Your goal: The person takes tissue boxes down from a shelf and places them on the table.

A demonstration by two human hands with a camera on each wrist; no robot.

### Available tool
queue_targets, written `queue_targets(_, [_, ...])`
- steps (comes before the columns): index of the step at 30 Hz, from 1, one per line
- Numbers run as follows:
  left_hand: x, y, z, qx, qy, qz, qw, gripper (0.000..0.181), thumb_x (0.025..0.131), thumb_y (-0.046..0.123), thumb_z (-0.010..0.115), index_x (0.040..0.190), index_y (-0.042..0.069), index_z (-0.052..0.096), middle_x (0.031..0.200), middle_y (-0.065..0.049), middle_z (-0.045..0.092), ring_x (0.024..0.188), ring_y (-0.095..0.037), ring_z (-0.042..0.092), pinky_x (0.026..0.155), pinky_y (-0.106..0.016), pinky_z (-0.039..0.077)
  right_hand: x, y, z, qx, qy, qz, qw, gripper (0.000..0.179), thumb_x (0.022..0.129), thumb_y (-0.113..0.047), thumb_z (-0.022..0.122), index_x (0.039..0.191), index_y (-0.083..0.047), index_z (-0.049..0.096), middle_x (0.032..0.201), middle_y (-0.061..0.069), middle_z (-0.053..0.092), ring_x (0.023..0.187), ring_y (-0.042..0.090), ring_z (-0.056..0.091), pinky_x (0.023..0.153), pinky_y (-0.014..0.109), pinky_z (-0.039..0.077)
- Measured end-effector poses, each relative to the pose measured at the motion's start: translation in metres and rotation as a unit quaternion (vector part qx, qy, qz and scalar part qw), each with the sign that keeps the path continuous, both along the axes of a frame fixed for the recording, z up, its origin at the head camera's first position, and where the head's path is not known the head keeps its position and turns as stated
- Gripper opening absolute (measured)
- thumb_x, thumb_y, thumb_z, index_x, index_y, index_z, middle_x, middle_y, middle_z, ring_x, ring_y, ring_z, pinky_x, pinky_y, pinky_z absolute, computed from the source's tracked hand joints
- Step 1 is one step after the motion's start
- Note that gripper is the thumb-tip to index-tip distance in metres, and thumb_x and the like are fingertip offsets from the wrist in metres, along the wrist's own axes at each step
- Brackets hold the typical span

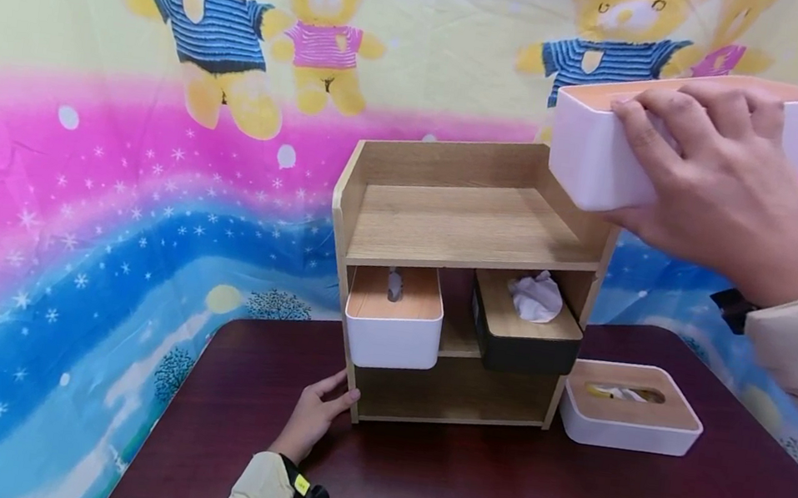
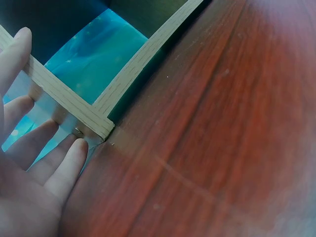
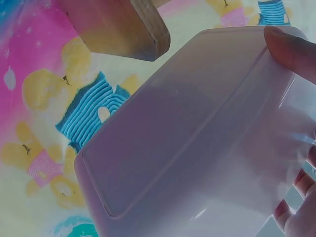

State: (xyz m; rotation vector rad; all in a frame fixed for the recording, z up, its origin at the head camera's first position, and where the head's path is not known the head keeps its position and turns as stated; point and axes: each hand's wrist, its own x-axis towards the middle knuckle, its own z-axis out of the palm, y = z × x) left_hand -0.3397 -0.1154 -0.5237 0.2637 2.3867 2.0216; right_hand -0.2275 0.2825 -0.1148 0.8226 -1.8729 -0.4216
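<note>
My right hand [image 1: 719, 173] holds a white tissue box [image 1: 600, 162] with a light wood lid, raised at the upper right beside the shelf's top. Its fingers lie over the lid's rim, with the thumb underneath. The right wrist view shows the box's underside [image 3: 163, 128]. Low on the left, my left hand [image 1: 316, 419] touches a small wooden shelf [image 1: 463, 220]. In the left wrist view its fingers [image 2: 37, 143] lie fairly straight against the outer side panel, the thumb over the front edge.
On the middle shelf are a white tissue box [image 1: 390, 340] and a black one [image 1: 529, 350] with tissue sticking out, both jutting forward. Another white tissue box [image 1: 628, 431] sits right of the shelf on the dark red table [image 1: 443, 490]. A bear-print cloth [image 1: 426, 42] hangs behind.
</note>
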Motion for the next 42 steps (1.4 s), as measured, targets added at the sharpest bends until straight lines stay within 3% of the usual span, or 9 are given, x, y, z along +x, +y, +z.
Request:
queue_targets(7, [-0.002, -0.002, -0.002, -0.004, -0.002, 0.0, 1.0, 0.075, 0.08, 0.051, 0.075, 0.141, 0.013, 0.053, 0.144, -0.011, 0.048, 0.138, -0.032, 0.034, 0.107, -0.055, 0.031, 0.003, 0.006, 0.002, -0.007, 0.004, 0.007, 0.9999, 0.094, 0.06, -0.026, 0.077, 0.141, 0.003, 0.04, 0.13, 0.032, 0.043, 0.114, 0.058, 0.038, 0.082, 0.072, 0.029])
queue_targets(17, [-0.002, -0.001, -0.002, -0.001, -0.005, 0.002, 1.0, 0.076, 0.079, 0.052, 0.076, 0.141, 0.013, 0.054, 0.144, -0.01, 0.049, 0.138, -0.031, 0.034, 0.108, -0.055, 0.029, 0.011, 0.013, 0.001, -0.027, -0.01, -0.018, 0.9994, 0.108, 0.043, -0.011, 0.09, 0.139, 0.003, 0.042, 0.132, 0.032, 0.043, 0.123, 0.054, 0.036, 0.095, 0.071, 0.027])
queue_targets(22, [-0.001, -0.001, -0.001, 0.001, -0.005, -0.001, 1.0, 0.076, 0.08, 0.05, 0.076, 0.141, 0.012, 0.053, 0.144, -0.011, 0.048, 0.138, -0.032, 0.033, 0.108, -0.056, 0.028, 0.014, 0.017, 0.0, -0.035, -0.015, -0.011, 0.9992, 0.092, 0.057, -0.025, 0.074, 0.138, 0.004, 0.042, 0.131, 0.033, 0.042, 0.125, 0.054, 0.034, 0.097, 0.071, 0.024])
queue_targets(25, [-0.001, -0.001, -0.001, 0.001, -0.007, -0.003, 1.0, 0.075, 0.081, 0.05, 0.075, 0.141, 0.013, 0.053, 0.144, -0.011, 0.048, 0.138, -0.033, 0.034, 0.108, -0.057, 0.028, 0.015, 0.018, -0.002, -0.039, -0.009, -0.004, 0.9992, 0.077, 0.077, -0.041, 0.059, 0.137, 0.003, 0.042, 0.131, 0.033, 0.043, 0.124, 0.055, 0.035, 0.097, 0.071, 0.024])
queue_targets(28, [-0.001, -0.002, -0.001, -0.001, -0.007, -0.004, 1.0, 0.074, 0.081, 0.049, 0.075, 0.142, 0.013, 0.052, 0.145, -0.011, 0.047, 0.138, -0.033, 0.034, 0.108, -0.057, 0.029, 0.016, 0.02, -0.002, -0.042, -0.008, -0.003, 0.9991, 0.079, 0.079, -0.047, 0.054, 0.138, 0.003, 0.042, 0.132, 0.033, 0.042, 0.125, 0.055, 0.034, 0.099, 0.07, 0.023])
queue_targets(30, [0.0, -0.002, -0.001, -0.002, -0.006, -0.004, 1.0, 0.074, 0.082, 0.049, 0.075, 0.142, 0.013, 0.052, 0.145, -0.012, 0.047, 0.138, -0.034, 0.034, 0.107, -0.057, 0.029, 0.017, 0.022, -0.003, -0.043, -0.008, -0.007, 0.999, 0.081, 0.076, -0.046, 0.056, 0.139, 0.003, 0.042, 0.132, 0.033, 0.042, 0.127, 0.055, 0.033, 0.1, 0.07, 0.022])
queue_targets(32, [0.0, -0.002, 0.0, -0.002, -0.006, -0.004, 1.0, 0.075, 0.081, 0.05, 0.075, 0.142, 0.013, 0.052, 0.145, -0.012, 0.047, 0.138, -0.033, 0.033, 0.108, -0.056, 0.029, 0.018, 0.024, -0.004, -0.044, -0.014, -0.013, 0.9989, 0.091, 0.061, -0.035, 0.063, 0.14, 0.003, 0.041, 0.134, 0.034, 0.04, 0.129, 0.054, 0.031, 0.102, 0.069, 0.02])
queue_targets(42, [0.002, -0.001, 0.003, 0.004, -0.011, -0.008, 0.9999, 0.076, 0.08, 0.05, 0.075, 0.143, 0.013, 0.051, 0.145, -0.012, 0.047, 0.138, -0.033, 0.034, 0.108, -0.056, 0.029, 0.024, 0.035, -0.007, -0.047, -0.019, -0.034, 0.9981, 0.097, 0.057, -0.026, 0.067, 0.145, 0.001, 0.037, 0.135, 0.036, 0.038, 0.13, 0.054, 0.029, 0.107, 0.065, 0.016])
